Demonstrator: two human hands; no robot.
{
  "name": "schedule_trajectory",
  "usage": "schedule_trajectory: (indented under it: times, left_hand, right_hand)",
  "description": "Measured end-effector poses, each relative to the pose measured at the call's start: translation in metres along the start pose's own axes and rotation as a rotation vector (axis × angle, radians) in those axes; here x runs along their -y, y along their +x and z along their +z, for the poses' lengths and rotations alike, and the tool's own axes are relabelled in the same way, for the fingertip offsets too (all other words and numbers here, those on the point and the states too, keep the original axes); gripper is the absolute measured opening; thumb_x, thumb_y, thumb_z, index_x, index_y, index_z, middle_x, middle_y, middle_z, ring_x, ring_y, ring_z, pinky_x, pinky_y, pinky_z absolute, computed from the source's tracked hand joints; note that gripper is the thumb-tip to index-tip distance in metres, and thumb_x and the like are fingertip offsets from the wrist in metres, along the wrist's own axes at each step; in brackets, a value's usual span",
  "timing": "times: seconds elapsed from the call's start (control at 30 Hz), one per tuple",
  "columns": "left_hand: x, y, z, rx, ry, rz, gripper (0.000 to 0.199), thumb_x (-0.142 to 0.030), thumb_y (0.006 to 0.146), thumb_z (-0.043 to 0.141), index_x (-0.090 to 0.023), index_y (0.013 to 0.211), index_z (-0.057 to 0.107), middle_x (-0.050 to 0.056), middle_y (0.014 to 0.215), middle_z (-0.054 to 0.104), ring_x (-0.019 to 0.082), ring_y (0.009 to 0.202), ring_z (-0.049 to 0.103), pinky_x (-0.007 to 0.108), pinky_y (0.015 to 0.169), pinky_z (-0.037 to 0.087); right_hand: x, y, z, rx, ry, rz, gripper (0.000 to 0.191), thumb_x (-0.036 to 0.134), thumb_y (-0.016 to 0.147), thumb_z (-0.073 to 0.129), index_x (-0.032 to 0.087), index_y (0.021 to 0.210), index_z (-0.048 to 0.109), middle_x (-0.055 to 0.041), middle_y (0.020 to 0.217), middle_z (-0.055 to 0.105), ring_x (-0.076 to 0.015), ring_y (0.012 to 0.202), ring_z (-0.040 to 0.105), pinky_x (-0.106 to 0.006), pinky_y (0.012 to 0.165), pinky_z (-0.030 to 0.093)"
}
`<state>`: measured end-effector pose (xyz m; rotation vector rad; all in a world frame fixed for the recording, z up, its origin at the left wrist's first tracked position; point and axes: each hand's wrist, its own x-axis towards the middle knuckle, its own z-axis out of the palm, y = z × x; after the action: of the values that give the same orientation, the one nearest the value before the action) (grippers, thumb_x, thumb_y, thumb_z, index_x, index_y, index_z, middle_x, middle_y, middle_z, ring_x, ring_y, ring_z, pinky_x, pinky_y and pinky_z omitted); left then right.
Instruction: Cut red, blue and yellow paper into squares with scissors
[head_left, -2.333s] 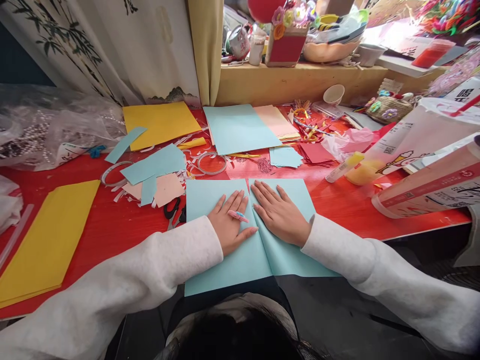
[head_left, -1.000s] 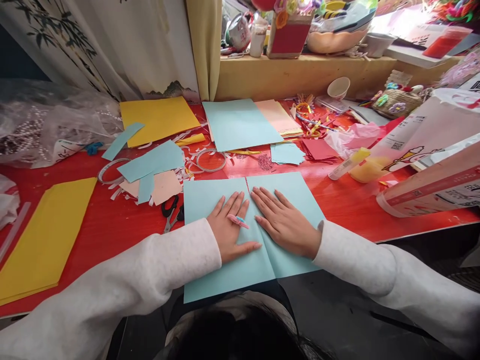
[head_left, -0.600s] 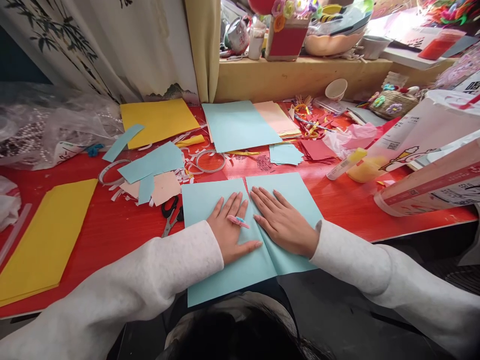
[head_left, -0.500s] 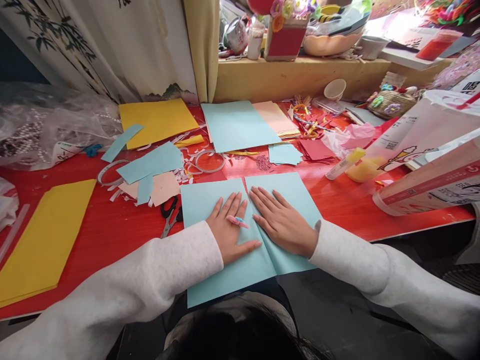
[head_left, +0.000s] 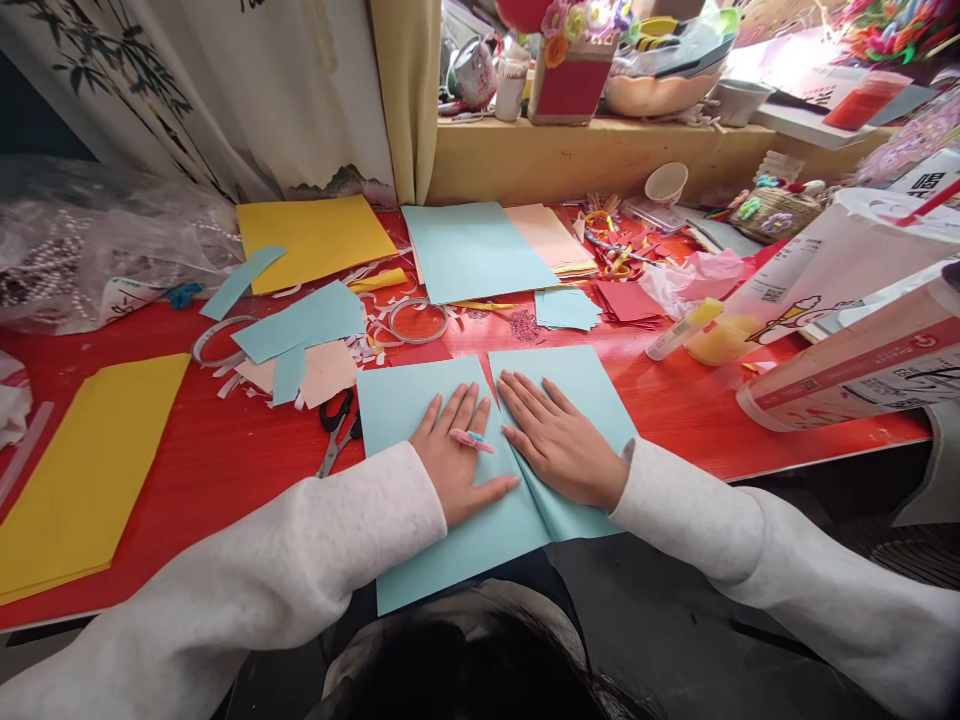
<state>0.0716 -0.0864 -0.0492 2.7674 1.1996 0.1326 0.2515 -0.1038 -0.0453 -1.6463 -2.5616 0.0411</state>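
Observation:
Light blue paper (head_left: 480, 560) lies at the front edge of the red table, part of it hanging over the edge. A crease or seam runs down its middle, parting at the far end where red shows through. My left hand (head_left: 459, 455) rests flat on the left half, fingers stretched out, with a pink and blue ring on one finger. Flat on the right half lies my right hand (head_left: 562, 440), its fingers pointing away from me near the seam. Black-handled scissors (head_left: 335, 432) lie just left of the paper.
Yellow sheets (head_left: 97, 470) lie at left. Behind are blue scraps (head_left: 304, 320), clear tape rolls (head_left: 418, 320) and a stack topped by a blue sheet (head_left: 480, 250). To the right stand a glue stick (head_left: 684, 330) and large drink cups (head_left: 847, 350).
The view has shifted very slightly. Both hands stay flat on the blue paper in practically the same place.

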Motion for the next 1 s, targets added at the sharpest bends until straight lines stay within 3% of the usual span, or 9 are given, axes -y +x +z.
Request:
schedule_trajectory:
  times: [0.37,0.53,0.63,0.8,1.0]
  left_hand:
    - [-0.001,-0.001,-0.001,-0.002,0.013,-0.019,0.089,-0.068,0.077,0.031,-0.004,0.139,0.024,0.016,0.148,0.015,0.028,0.138,0.012,0.048,0.111,0.013]
    - [0.005,0.000,-0.001,0.019,0.000,0.027,0.091,-0.071,0.077,0.022,-0.004,0.139,0.023,0.018,0.148,0.014,0.028,0.138,0.011,0.046,0.112,0.012]
    - [0.014,0.005,-0.004,0.054,-0.006,0.084,0.093,-0.072,0.077,0.017,-0.004,0.139,0.022,0.016,0.148,0.015,0.027,0.138,0.012,0.044,0.112,0.012]
    - [0.021,0.012,-0.014,0.027,0.011,0.136,0.095,-0.074,0.075,0.015,-0.004,0.139,0.023,0.014,0.148,0.016,0.026,0.138,0.010,0.042,0.112,0.010]
    - [0.012,0.003,-0.005,0.028,0.014,0.130,0.092,-0.072,0.077,0.021,-0.005,0.139,0.023,0.013,0.148,0.018,0.027,0.137,0.014,0.042,0.112,0.012]
  right_hand:
    - [0.001,0.000,0.003,-0.024,0.000,0.012,0.057,0.040,0.094,0.017,0.011,0.142,0.018,-0.0089,0.149,0.016,-0.0197,0.138,0.013,-0.044,0.112,0.016]
    - [-0.003,0.001,0.000,-0.004,0.055,0.012,0.058,0.041,0.094,0.017,0.010,0.142,0.018,-0.0091,0.149,0.017,-0.0185,0.138,0.013,-0.043,0.113,0.015]
    - [-0.009,0.002,-0.007,0.003,0.126,-0.034,0.058,0.041,0.094,0.017,0.012,0.143,0.013,-0.0086,0.149,0.017,-0.0158,0.138,0.012,-0.041,0.112,0.018]
    - [-0.009,-0.002,-0.012,0.016,0.049,-0.148,0.060,0.042,0.093,0.023,0.011,0.143,0.015,-0.0112,0.148,0.018,-0.0201,0.138,0.012,-0.044,0.112,0.018]
    - [-0.001,-0.005,-0.002,0.017,-0.007,-0.068,0.056,0.037,0.094,0.017,0.008,0.142,0.019,-0.0098,0.148,0.018,-0.0189,0.138,0.012,-0.042,0.113,0.017]
